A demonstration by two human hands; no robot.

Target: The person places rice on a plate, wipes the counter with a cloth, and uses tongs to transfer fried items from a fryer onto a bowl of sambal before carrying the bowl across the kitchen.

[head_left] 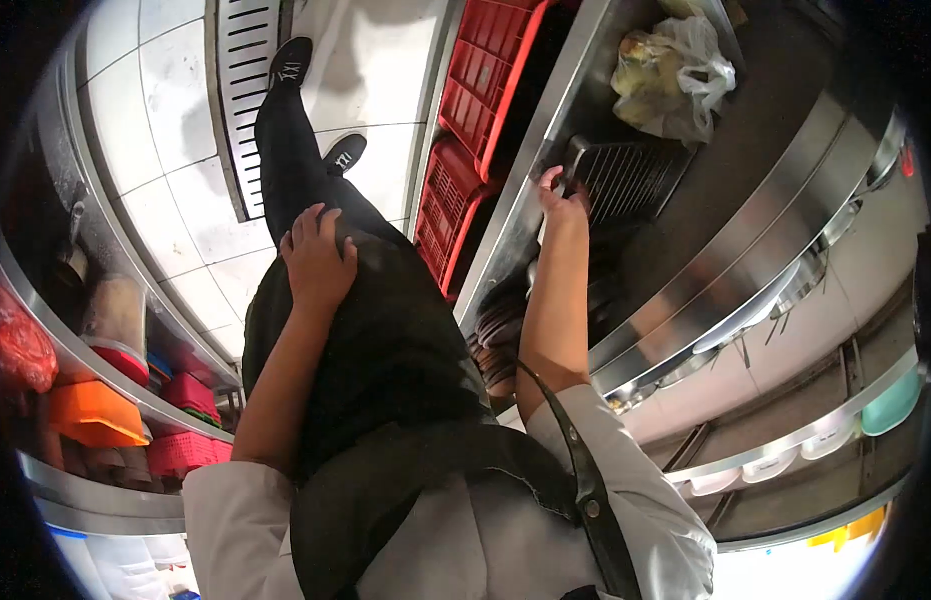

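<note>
My left hand (318, 257) lies on the dark cloth over my thigh, its fingers spread and nothing in it. On the right, my right hand (564, 200) reaches onto a metal shelf (505, 240), fingers curled at the near edge of a dark-framed wire rack (625, 180). The fingertips are partly hidden, but they appear closed on the rack's frame. Beyond the rack sits a knotted clear plastic bag (670, 80) with yellowish contents. Close to my right forearm is a stack of dark, rounded items (500, 325), whose kind I cannot make out.
Red plastic crates (485, 85) stand below the shelf edge. A slotted drain grate (247, 100) runs along the white tiled floor (170, 100). Shelving on the left holds an orange bin (97, 412), a pink basket (185, 453) and a red bag (23, 340).
</note>
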